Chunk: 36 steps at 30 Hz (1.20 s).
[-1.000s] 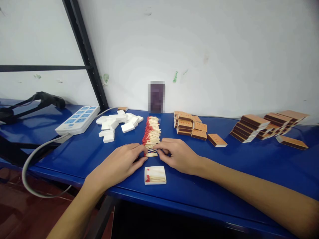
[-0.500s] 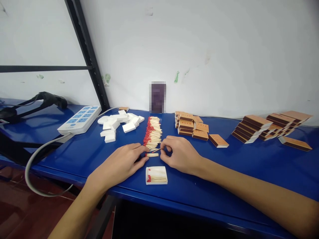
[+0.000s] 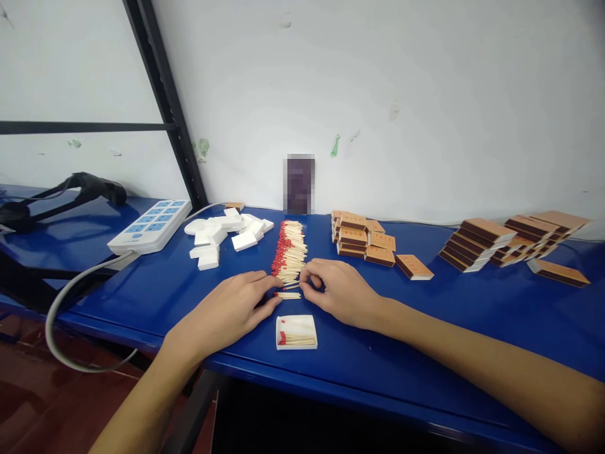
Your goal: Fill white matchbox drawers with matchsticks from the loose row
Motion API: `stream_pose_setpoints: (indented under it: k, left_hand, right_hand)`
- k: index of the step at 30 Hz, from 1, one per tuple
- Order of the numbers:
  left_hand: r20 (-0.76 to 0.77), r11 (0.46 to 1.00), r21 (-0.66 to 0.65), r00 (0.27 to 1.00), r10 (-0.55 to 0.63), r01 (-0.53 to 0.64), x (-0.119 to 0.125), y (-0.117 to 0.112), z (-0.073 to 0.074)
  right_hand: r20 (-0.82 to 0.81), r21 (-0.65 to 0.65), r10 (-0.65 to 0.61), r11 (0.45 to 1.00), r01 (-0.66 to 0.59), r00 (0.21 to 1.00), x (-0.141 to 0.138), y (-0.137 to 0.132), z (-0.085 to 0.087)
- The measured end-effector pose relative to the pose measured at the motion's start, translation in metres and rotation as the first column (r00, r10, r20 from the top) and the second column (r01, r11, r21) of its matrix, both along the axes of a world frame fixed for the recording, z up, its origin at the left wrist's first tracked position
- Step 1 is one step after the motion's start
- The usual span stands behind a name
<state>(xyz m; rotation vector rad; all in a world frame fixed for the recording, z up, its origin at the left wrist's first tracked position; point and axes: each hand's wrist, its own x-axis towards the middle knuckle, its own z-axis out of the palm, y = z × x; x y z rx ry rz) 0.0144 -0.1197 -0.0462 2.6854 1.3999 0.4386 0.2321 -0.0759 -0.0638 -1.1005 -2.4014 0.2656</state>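
A long pile of red-tipped matches (image 3: 288,251) lies on the blue table (image 3: 425,328). At its near end sits a small bunch of matches (image 3: 287,294), squeezed between my two hands. My left hand (image 3: 227,310) lies flat with its fingertips against the red-tipped end of the bunch. My right hand (image 3: 336,291) has its fingers curled and pinches the other end. Just in front of the hands stands an open white matchbox tray (image 3: 296,331) with a few matches in it.
Several empty white trays (image 3: 227,233) lie at the back left beside a white power strip (image 3: 150,226) with a grey cable. Orange matchbox sleeves (image 3: 363,239) are piled behind my right hand, and more stacks (image 3: 510,243) stand at the far right. A black frame post rises at the left.
My right hand's fingers have slid a little left, closing in on the small bunch of matches. My left hand has barely moved.
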Motion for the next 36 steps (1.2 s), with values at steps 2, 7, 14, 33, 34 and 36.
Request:
stream_pose_setpoints:
  k: [2, 7, 14, 33, 34, 36]
  left_hand:
    - [-0.004, 1.0, -0.008, 1.0, -0.003, 0.003, 0.0002, 0.0001, -0.0001]
    - [-0.006, 1.0, -0.013, 1.0, -0.012, 0.012, 0.0002, 0.0008, -0.0007]
    - [0.014, 0.999, -0.029, 0.999, -0.031, 0.031, 0.0006, 0.0009, 0.0014]
    - [0.039, 0.997, -0.025, 0.997, -0.067, 0.068, 0.0006, 0.0008, 0.0028]
    - [0.043, 0.997, -0.024, 0.997, -0.069, 0.07, 0.0005, 0.001, 0.0029]
    - [0.048, 0.997, -0.024, 0.996, -0.077, 0.078, 0.0006, 0.0014, 0.0032]
  right_hand:
    - [0.012, -0.014, 0.018, 1.0, -0.018, 1.0, -0.0006, -0.0002, 0.0011]
    - [-0.027, 0.004, 0.075, 0.997, -0.075, 0.997, -0.0004, -0.0015, 0.0012]
    - [-0.069, 0.067, 0.106, 0.993, -0.101, 0.992, 0.0004, -0.0018, -0.0007]
    - [-0.045, 0.092, 0.197, 0.977, -0.193, 0.979, 0.0028, -0.0005, -0.0034]
    - [-0.042, 0.091, 0.189, 0.979, -0.185, 0.981, 0.0026, -0.0004, -0.0033]
    - [-0.036, 0.088, 0.179, 0.981, -0.175, 0.983, 0.0023, -0.0004, -0.0031]
